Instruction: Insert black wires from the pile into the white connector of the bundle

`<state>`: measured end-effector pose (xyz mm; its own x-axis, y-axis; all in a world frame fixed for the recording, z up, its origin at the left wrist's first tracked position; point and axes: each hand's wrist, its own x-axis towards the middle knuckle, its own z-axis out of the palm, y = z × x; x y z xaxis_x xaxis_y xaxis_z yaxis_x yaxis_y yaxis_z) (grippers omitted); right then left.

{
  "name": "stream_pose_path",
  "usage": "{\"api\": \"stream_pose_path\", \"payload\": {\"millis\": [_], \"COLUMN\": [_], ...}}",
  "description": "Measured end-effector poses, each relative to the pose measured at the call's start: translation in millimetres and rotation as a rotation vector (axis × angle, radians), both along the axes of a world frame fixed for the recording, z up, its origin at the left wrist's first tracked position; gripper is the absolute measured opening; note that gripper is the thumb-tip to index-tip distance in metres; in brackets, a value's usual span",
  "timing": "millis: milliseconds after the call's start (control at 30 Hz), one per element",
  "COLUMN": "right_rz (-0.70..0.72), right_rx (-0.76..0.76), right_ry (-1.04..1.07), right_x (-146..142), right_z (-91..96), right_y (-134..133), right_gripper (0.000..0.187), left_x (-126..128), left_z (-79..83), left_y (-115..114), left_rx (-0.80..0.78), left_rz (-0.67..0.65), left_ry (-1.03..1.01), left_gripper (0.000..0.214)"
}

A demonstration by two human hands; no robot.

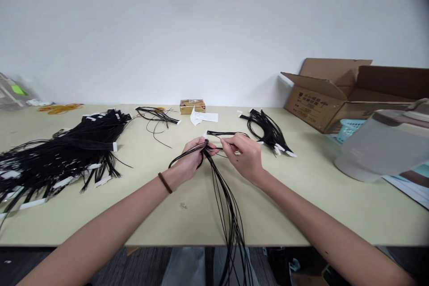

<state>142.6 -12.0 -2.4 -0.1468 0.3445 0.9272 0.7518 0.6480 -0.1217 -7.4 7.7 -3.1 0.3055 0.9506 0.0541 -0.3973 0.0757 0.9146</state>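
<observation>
My left hand (pixel 191 160) is closed around a bundle of thin black wires (pixel 221 183) near a white connector (pixel 205 134). Long wire ends hang from this bundle over the table's front edge. Just to the right, my right hand (pixel 244 154) pinches with thumb and forefinger at a black wire running out of the same bundle. The exact grip point is small and partly hidden by the fingers. Some wires stretch past the right hand toward another bundle of black wires (pixel 266 127) with white connectors, which lies on the table behind it.
A big pile of black wire harnesses (pixel 77 147) covers the left side of the table (pixel 161 223). Farther back are a few loose wires (pixel 157 116), a small gold box (pixel 192 106) and white paper (pixel 207 117). An open cardboard box (pixel 315 103) and a translucent jug (pixel 382 147) stand at right.
</observation>
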Motion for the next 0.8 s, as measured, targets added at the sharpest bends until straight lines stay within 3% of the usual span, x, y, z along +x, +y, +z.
{"api": "stream_pose_path", "payload": {"millis": [367,800], "right_rz": [-0.05,-0.198], "right_rx": [0.036,0.025], "right_ry": [-0.109,-0.366], "right_x": [1.0,0.0], "right_z": [-1.0,1.9], "right_y": [0.5,0.1], "right_gripper": [0.016,0.023], "left_x": [-0.3,1.2], "left_z": [2.5,-0.2], "left_y": [-2.1,-0.1], "left_rx": [-0.003,0.114], "left_rz": [0.013,0.155], "left_ry": [0.008,0.097], "left_gripper": [0.015,0.025]}}
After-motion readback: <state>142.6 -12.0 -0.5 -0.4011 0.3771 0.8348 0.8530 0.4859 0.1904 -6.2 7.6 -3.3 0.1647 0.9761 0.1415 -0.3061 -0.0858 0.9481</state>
